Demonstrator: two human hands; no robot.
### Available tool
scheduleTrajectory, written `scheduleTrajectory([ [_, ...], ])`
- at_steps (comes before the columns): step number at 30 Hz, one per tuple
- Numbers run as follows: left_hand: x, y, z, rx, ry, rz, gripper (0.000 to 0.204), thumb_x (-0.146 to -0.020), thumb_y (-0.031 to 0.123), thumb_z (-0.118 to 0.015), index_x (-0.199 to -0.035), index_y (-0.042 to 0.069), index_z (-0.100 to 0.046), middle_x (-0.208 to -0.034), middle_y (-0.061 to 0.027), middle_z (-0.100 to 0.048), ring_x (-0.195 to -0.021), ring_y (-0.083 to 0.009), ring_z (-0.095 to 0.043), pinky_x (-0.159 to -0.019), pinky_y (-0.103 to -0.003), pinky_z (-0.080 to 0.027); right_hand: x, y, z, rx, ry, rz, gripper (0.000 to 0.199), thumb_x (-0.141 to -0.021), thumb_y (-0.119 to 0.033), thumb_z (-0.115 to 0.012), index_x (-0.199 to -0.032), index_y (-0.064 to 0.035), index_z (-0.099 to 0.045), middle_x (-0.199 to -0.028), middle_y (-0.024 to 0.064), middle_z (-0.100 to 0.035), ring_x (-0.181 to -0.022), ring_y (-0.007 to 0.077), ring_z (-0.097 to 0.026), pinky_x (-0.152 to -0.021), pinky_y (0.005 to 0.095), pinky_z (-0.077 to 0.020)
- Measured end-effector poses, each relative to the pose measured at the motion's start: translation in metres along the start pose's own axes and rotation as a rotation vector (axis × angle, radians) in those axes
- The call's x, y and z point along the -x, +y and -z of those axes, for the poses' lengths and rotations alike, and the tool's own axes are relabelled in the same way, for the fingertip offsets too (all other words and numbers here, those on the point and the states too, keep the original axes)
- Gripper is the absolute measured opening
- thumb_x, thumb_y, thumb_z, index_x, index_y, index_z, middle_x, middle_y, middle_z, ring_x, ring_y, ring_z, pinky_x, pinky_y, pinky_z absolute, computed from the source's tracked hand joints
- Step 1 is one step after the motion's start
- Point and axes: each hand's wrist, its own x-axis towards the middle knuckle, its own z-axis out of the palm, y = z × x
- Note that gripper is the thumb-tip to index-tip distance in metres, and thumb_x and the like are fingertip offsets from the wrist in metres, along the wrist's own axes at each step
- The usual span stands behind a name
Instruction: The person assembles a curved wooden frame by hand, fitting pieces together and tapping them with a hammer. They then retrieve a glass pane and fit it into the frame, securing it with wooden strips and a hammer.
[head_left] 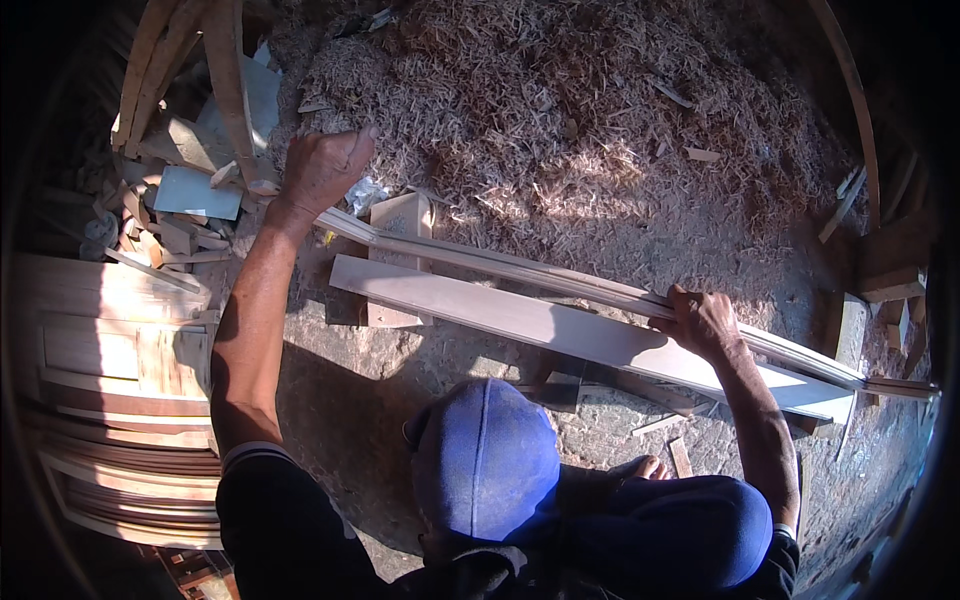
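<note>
My right hand [702, 322] is closed over a long, grooved wooden strip [540, 272], right of the middle. The strip runs slantwise from upper left to far right. My left hand [325, 170] is a closed fist near the strip's left end; its inner fingers are hidden, so what it holds cannot be made out. Alongside the strip, on my side, lies a pale flat board [500, 306], partly sunlit. A wooden block [400, 215] sits under the left part of both pieces.
Wood shavings [560, 130] pile up beyond the strip. Offcuts [180, 235] lie at the left, below curved wooden legs [228, 80]. Panelled wooden pieces [130, 400] are stacked at lower left. My blue-clad knees [485, 460] are close below the board. Timber [890, 270] stands at right.
</note>
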Motion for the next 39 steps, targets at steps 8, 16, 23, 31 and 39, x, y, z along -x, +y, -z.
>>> scheduleTrajectory([
  [8,0.014,-0.005,0.001,0.01,0.028,-0.027,0.031,-0.1,0.024,-0.065,-0.073,0.008,-0.067,-0.061,-0.0112,-0.063,-0.053,-0.0321,-0.065,-0.05,-0.043,-0.048,-0.001,-0.005,0.004,-0.034,0.038,0.009,0.044,-0.087,-0.049,-0.077,-0.097,-0.0091,-0.061,-0.073,0.0115,-0.072,-0.068,0.0334,-0.072,-0.061,0.0459,-0.0577],
  [16,0.018,-0.022,0.002,0.141,0.035,0.154,0.039,-0.102,0.026,-0.061,-0.072,0.003,-0.066,-0.063,-0.0189,-0.059,-0.057,-0.0396,-0.061,-0.053,-0.044,-0.045,-0.002,-0.006,-0.002,-0.047,0.028,0.002,0.046,-0.088,-0.05,-0.076,-0.098,-0.0082,-0.061,-0.078,0.0126,-0.073,-0.071,0.034,-0.073,-0.062,0.0467,-0.0578],
  [23,0.003,-0.014,0.016,0.158,0.038,0.162,0.04,-0.102,0.023,-0.06,-0.069,0.001,-0.06,-0.058,-0.0187,-0.052,-0.05,-0.0356,-0.056,-0.05,-0.043,-0.042,-0.009,-0.012,0.003,-0.014,0.055,0.052,0.047,-0.088,-0.051,-0.075,-0.1,-0.0078,-0.061,-0.078,0.0133,-0.073,-0.07,0.0345,-0.073,-0.06,0.0458,-0.0568],
  [31,0.028,0.077,-0.012,0.334,-0.008,-0.042,0.03,-0.099,0.008,-0.058,-0.071,-0.002,-0.055,-0.062,-0.0196,-0.053,-0.053,-0.0378,-0.054,-0.051,-0.047,-0.04,-0.003,-0.003,-0.013,-0.081,0.054,0.036,0.058,-0.085,-0.062,-0.07,-0.094,-0.0056,-0.061,-0.065,0.0125,-0.067,-0.065,0.0352,-0.071,-0.053,0.048,-0.0521],
  [39,0.047,0.165,-0.011,0.387,-0.153,-0.277,0.022,-0.096,0.021,-0.067,-0.084,0.002,-0.07,-0.083,-0.0162,-0.068,-0.077,-0.0395,-0.064,-0.071,-0.048,-0.052,-0.001,-0.01,-0.013,-0.037,0.031,-0.026,0.065,-0.08,-0.069,-0.072,-0.106,-0.0104,-0.063,-0.075,0.0091,-0.071,-0.076,0.0331,-0.073,-0.061,0.049,-0.0525],
])
